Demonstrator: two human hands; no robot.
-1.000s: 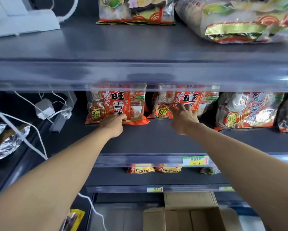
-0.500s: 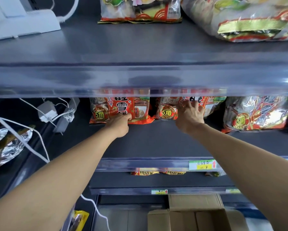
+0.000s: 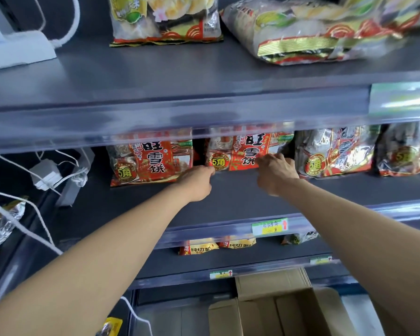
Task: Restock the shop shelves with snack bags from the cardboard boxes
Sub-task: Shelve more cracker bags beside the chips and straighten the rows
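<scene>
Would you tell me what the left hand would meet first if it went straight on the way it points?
Most likely the lower left corner of the second red snack bag; the left hand seems to touch it. A dark gap lies just beside it, so depth leaves doubt.

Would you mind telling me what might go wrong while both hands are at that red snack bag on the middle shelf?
1. The left hand and right hand work the red snack bag at its lower corners; a push might tip it or knock the neighbouring bag beside the left hand.
2. The white cable hangs near the left forearm and might snag.
</scene>
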